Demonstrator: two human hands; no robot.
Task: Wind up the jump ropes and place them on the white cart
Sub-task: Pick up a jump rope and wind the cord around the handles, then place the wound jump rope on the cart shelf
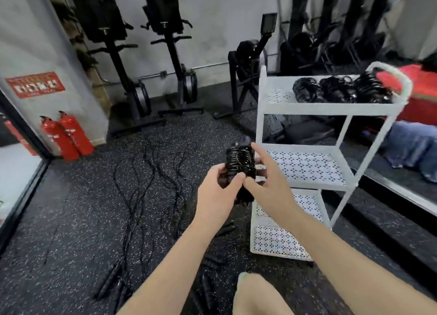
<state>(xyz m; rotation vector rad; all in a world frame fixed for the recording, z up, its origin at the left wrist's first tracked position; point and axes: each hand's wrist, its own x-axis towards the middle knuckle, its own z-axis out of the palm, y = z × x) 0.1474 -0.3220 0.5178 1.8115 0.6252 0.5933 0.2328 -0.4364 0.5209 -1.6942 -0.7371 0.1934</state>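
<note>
Left hand (218, 191) is shown at the centre of the head view, its fingers and thumb curled round the lower part of a wound jump rope (240, 165) — a tight black coil held upright, with the handles at its core. Right hand (264, 173) is seen at about 3 o'clock of the coil; its thumb is pressed against the lower turns beside the left thumb, while the index finger is extended along the coil's upper right side. How firmly the remaining right fingers are closed behind the coil cannot be told.

White cart (331, 106), a three-tier trolley with perforated shelves, is placed at 2 o'clock of the hands, just beyond them. On its top shelf three wound rope bundles (338, 90) are laid side by side, touching — the middle and bottom shelves are partly hidden by the arms.

Unwound ropes (151, 173) are spread in wavy lines over the speckled floor (71, 220) at 9 o'clock of the hands, with handles lying toward 7 o'clock. Two red fire extinguishers (67, 137) are stood against the wall at 10 o'clock, and black exercise machines (165, 54) are ranged at 12 o'clock.
</note>
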